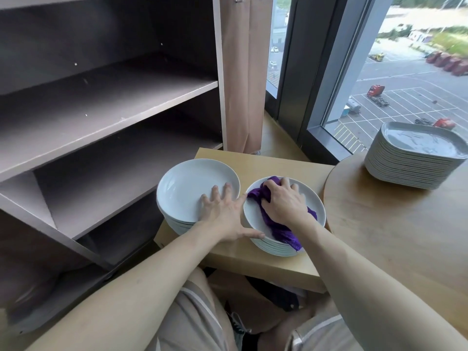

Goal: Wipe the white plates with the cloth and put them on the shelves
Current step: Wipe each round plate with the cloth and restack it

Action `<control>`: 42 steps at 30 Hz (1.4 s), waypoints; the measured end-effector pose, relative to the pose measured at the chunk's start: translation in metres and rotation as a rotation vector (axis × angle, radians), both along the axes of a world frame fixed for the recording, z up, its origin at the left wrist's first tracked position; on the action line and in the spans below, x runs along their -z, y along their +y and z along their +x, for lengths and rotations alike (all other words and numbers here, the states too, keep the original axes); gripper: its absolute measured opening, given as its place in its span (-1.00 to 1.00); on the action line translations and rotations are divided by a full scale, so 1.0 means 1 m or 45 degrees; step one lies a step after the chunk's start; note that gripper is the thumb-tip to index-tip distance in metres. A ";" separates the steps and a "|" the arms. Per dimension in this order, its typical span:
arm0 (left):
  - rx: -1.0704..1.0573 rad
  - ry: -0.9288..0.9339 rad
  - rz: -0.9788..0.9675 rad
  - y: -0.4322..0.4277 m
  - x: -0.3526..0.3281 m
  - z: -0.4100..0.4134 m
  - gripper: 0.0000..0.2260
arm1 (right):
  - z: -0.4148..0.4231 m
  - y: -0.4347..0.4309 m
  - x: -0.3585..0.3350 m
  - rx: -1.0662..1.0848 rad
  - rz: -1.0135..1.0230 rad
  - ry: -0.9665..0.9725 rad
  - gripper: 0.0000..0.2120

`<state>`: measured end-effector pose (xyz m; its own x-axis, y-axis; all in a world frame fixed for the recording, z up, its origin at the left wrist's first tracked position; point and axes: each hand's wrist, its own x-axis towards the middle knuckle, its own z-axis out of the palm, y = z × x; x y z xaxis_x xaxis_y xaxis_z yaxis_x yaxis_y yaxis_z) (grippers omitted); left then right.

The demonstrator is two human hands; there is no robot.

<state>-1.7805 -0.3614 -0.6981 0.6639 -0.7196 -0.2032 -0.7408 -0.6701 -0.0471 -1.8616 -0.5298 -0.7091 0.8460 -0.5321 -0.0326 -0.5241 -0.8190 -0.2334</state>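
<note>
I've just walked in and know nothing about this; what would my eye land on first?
The purple cloth bunched under the right hand on the right stack of white plates, on the small table in the middle, stands out most. The left hand lies spread on the left stack beside it. A third stack of plates sits on the round table at the right, and dark shelves fill the left.

upper-floor room, stacked plates [192, 188], shelves [109, 117], window [405, 72]
</note>
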 end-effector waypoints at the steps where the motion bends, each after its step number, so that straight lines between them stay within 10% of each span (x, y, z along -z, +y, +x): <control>1: -0.002 0.002 0.004 0.000 0.000 0.000 0.21 | -0.003 -0.005 -0.001 0.009 -0.034 0.013 -0.65; 16: -0.008 -0.002 0.014 0.001 -0.004 -0.002 0.29 | -0.073 -0.007 -0.024 -0.053 0.094 0.333 -0.55; 42: -0.018 0.043 -0.058 0.000 0.002 0.001 0.17 | 0.001 0.027 0.007 -0.029 -0.094 -0.057 -0.73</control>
